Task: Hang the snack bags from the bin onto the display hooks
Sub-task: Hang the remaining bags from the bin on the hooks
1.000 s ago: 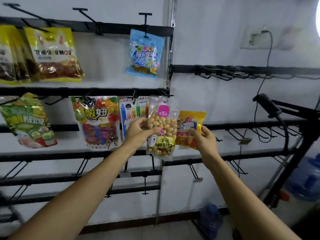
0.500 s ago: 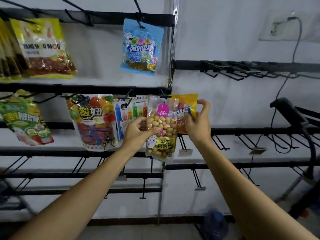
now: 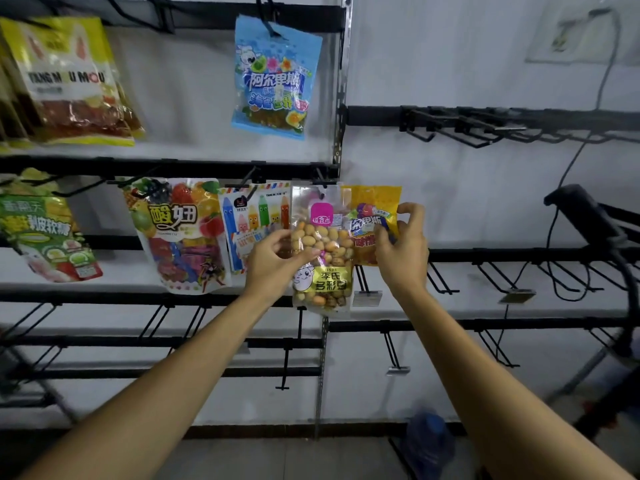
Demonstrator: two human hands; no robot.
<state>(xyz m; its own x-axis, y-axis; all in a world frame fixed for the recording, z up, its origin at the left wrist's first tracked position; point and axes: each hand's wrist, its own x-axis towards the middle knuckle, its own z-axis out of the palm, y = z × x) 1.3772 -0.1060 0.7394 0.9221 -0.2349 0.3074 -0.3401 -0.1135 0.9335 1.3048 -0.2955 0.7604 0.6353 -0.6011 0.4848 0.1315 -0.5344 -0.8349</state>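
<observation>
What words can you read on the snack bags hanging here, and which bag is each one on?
"TANG MOU MOU" on the yellow bag, top left.
"阿尔卑斯" on the blue bag.
"酸妞" on the fruit bag.
"剥皮软糖" on the green bag.
"李氏 多彩豆" on the clear bean bag.
"尔卑斯", partly covered, on the orange bag.
The crayon bag print and the pink label are too blurred to read.

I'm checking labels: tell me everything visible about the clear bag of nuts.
The clear bag of nuts is a glossy see-through plastic pouch filled with round tan and brown nuts, with a pink label near the top and a yellow label with a cartoon face lower down. It hangs upright, its top at a hook under the rail. The left hand pinches its left side; an orange bag sits behind its right edge.
</observation>
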